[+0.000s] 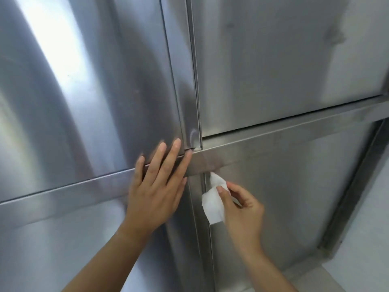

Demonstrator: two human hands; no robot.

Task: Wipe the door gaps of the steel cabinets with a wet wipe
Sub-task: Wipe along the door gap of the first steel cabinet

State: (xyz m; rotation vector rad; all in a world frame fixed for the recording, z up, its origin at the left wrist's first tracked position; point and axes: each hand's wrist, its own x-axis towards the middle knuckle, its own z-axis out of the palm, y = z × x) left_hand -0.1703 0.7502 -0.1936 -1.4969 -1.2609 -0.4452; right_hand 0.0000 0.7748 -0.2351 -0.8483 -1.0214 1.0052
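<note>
Brushed steel cabinet doors (284, 60) fill the view, split by a vertical gap (194, 70) and a horizontal rail (273, 133). My left hand (155, 184) lies flat and open on the rail where the gaps cross, fingers spread and pointing up. My right hand (242, 209) pinches a white wet wipe (214, 199) and presses its top corner into the vertical gap (207, 207) between the two lower doors, just under the rail.
At the right edge, the cabinet's steel frame (357, 186) meets a pale wall (370, 239). A light floor strip (315, 277) shows at the bottom right. Smudges mark the upper right door (334, 36).
</note>
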